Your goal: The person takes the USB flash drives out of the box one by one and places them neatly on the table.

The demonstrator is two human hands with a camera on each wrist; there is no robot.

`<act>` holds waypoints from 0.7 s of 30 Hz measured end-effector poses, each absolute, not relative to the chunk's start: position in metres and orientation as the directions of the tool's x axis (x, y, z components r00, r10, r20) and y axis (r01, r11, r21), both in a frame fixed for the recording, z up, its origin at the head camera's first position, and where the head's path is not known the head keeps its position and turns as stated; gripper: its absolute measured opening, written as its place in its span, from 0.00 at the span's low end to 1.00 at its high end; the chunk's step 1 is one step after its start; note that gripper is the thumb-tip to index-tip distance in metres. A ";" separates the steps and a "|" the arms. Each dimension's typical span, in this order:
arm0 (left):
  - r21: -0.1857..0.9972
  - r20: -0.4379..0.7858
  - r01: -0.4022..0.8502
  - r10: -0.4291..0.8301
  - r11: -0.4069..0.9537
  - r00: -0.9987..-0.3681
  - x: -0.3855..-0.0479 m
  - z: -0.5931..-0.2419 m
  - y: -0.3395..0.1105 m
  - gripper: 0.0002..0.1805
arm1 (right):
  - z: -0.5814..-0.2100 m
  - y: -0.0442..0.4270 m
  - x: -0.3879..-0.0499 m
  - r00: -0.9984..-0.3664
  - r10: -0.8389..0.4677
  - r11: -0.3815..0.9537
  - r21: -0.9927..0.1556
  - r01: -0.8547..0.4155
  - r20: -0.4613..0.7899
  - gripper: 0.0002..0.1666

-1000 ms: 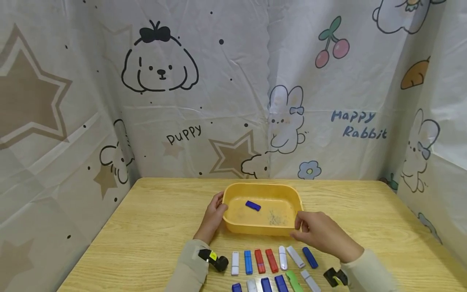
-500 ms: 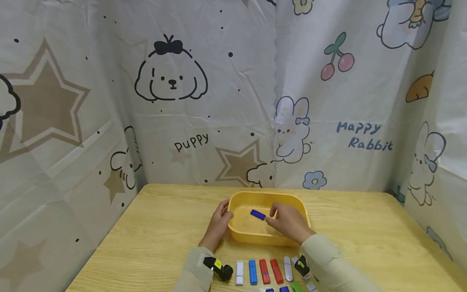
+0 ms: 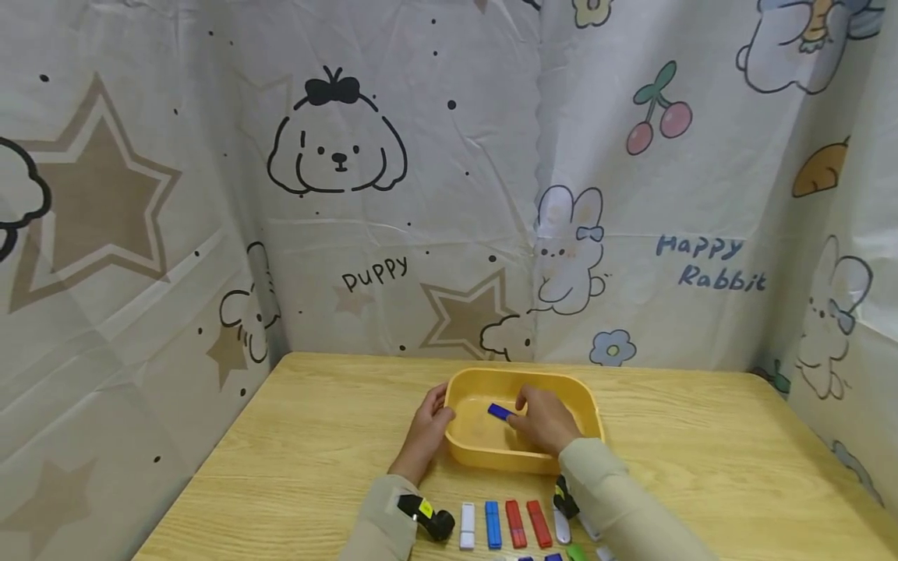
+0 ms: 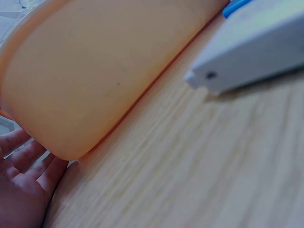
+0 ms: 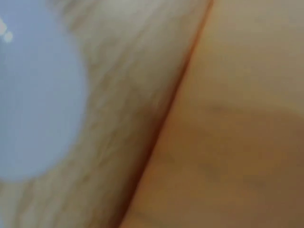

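A yellow plastic basin (image 3: 505,461) stands on the table. On its left end lies my left hand (image 3: 426,427), thumb by the rim and fingers along the outer wall; in the left wrist view those fingers touch the basin's corner. Inside the basin is a dark blue USB stick (image 3: 499,411). My right hand (image 3: 547,421) reaches over the front rim and pinches the stick's right end, which the thumb partly hides. The right wrist view shows only a blurred basin wall and a white rounded thing close up.
In front of the basin more USB sticks lie in rows: a white one (image 3: 467,526), a light blue one (image 3: 493,524), two red ones and others partly hidden by the right sleeve. A printed curtain (image 3: 393,312) surrounds the wooden table (image 3: 316,436).
My right hand has moved left from the basin's right rim into the basin and taken hold of the blue USB stick's end. My left hand stays at the basin; the head view has shifted.
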State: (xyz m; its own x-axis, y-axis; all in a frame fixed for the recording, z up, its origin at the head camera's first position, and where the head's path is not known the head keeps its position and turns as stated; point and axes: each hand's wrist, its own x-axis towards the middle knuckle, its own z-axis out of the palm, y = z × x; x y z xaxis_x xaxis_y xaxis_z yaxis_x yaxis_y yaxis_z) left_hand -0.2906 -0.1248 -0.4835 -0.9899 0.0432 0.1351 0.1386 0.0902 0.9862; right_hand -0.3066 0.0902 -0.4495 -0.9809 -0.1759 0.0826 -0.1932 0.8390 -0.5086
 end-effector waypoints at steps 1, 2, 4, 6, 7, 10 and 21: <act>0.986 0.136 0.139 0.039 0.096 -0.990 -0.291 -0.484 -0.123 0.30 | -0.450 0.091 -0.307 -0.982 -0.171 0.841 -0.508 -0.186 0.076 0.15; 0.985 0.137 0.139 0.032 0.098 -0.990 -0.293 -0.488 -0.123 0.30 | -0.451 0.091 -0.308 -0.983 -0.169 0.844 -0.504 -0.182 0.071 0.16; 0.986 0.140 0.141 0.022 0.093 -0.990 -0.299 -0.497 -0.122 0.30 | -0.453 0.091 -0.309 -0.986 -0.159 0.850 -0.500 -0.165 0.055 0.16; 0.986 0.140 0.141 0.014 0.091 -0.990 -0.302 -0.502 -0.122 0.30 | -0.453 0.091 -0.310 -0.988 -0.149 0.852 -0.503 -0.147 0.036 0.17; 0.985 0.143 0.144 0.014 0.093 -0.990 -0.302 -0.502 -0.122 0.30 | -0.454 0.091 -0.311 -0.989 -0.143 0.853 -0.504 -0.136 0.026 0.17; 0.986 0.141 0.141 0.015 0.090 -0.990 -0.300 -0.499 -0.123 0.30 | -0.456 0.090 -0.313 -0.991 -0.136 0.853 -0.508 -0.119 0.004 0.17; 0.984 0.134 0.138 0.041 0.115 -0.990 -0.277 -0.468 -0.122 0.30 | -0.459 0.091 -0.314 -0.991 -0.133 0.863 -0.495 -0.104 -0.025 0.15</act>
